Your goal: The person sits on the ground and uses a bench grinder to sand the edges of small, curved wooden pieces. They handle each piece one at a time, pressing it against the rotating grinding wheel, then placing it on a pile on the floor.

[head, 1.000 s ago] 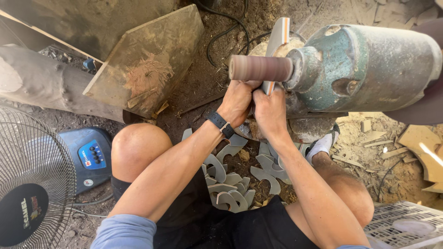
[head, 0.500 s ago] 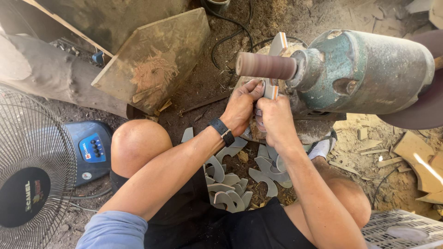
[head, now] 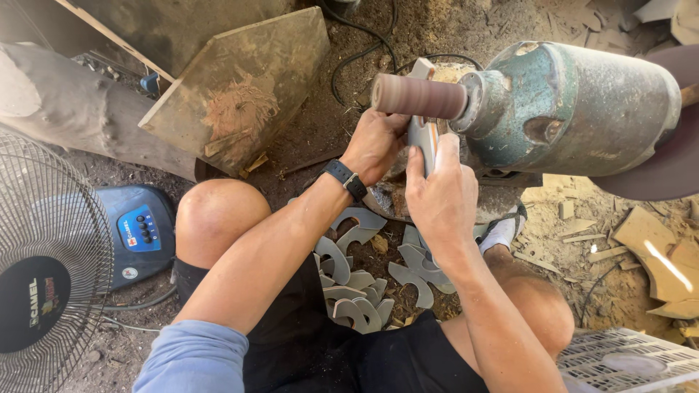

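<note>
Head view: both hands, left hand (head: pixel 375 145) and right hand (head: pixel 437 193), stay clamped on the flat grey workpiece (head: pixel 422 131). It remains pressed under the sanding drum (head: pixel 416 96), little changed from before.

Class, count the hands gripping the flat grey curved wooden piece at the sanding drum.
2: the left hand grips the flat grey curved wooden piece beneath the drum; the right hand holds its nearer edge.

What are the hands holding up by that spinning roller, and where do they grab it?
Both hands, left hand and right hand, grip one flat grey curved cut-out piece by its lower part, pressing it against the brown sanding drum.
</note>
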